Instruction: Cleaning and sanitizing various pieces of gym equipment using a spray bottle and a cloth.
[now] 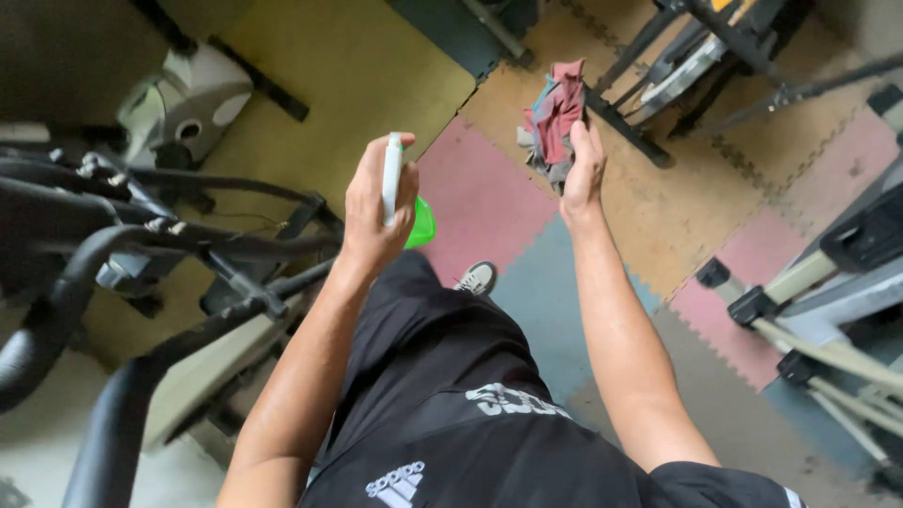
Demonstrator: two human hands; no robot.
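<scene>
My left hand (pixel 373 209) is wrapped around a green spray bottle (pixel 419 224) with a white nozzle top (pixel 392 174), held out in front of me at chest height. A little farther out and to the right, my right hand (pixel 584 165) grips a bunched rag (pixel 557 111) of red, teal and grey cloth, which hangs above the floor. The two hands are about a hand's width apart. Below them I see my black shorts and one grey shoe (pixel 478 277).
A black exercise bike (pixel 141 254) with curved handlebars stands close on the left. More gym machines stand at the top right (pixel 696 56) and right edge (pixel 828 310). The floor is interlocking foam tiles (pixel 489 188) in pink, tan, yellow and blue-grey.
</scene>
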